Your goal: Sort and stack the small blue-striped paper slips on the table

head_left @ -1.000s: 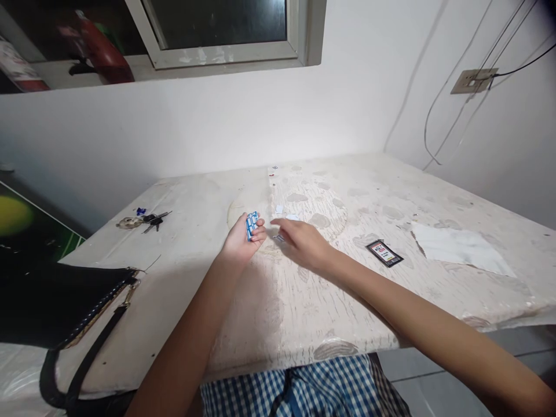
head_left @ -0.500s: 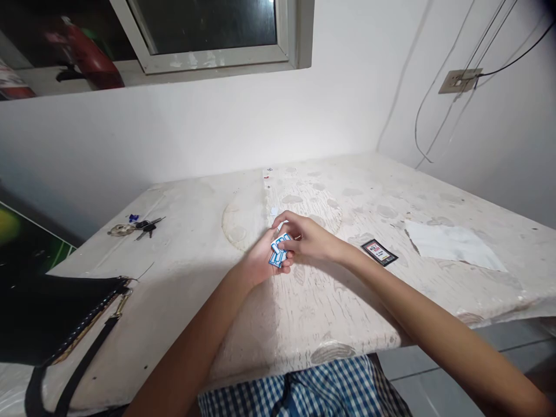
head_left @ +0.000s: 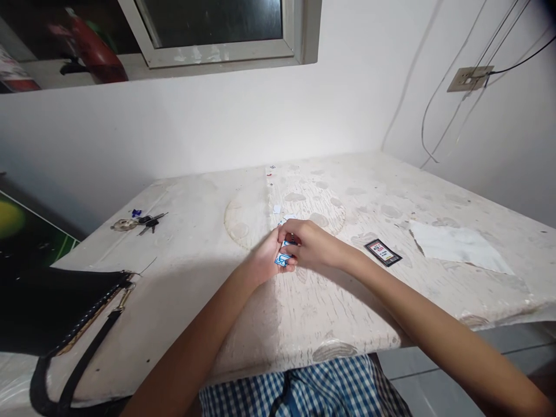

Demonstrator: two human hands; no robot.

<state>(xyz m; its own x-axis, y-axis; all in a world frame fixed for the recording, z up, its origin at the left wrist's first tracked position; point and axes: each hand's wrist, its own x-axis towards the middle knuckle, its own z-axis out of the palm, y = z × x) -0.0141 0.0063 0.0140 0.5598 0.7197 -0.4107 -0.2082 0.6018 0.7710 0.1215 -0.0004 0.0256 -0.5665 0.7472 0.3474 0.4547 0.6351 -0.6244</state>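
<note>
A small blue-and-white printed piece [head_left: 283, 258], flat like a card or sticker sheet, is held low over the middle of the table. My left hand [head_left: 268, 258] is closed around it from the left, with fingertips showing below its right edge. Over its upper right part bends my right hand [head_left: 306, 243], thumb and fingers pinching at the piece and covering much of it. Just beyond my hands lie little white paper bits [head_left: 277, 209] on the tablecloth. Exactly what the right fingertips grip is hidden.
To the right lie a black-bordered card [head_left: 383, 252] and a torn white sheet [head_left: 460, 248]. Keys [head_left: 150, 222] with a keychain rest at the left. A black bag [head_left: 65, 307] with a strap covers the near left corner. Wires hang from a wall socket [head_left: 470, 79].
My right fingers have closed further over the blue-and-white piece, so less of it shows. A white bit beyond my hands is now visible. The whole view has shifted slightly.
</note>
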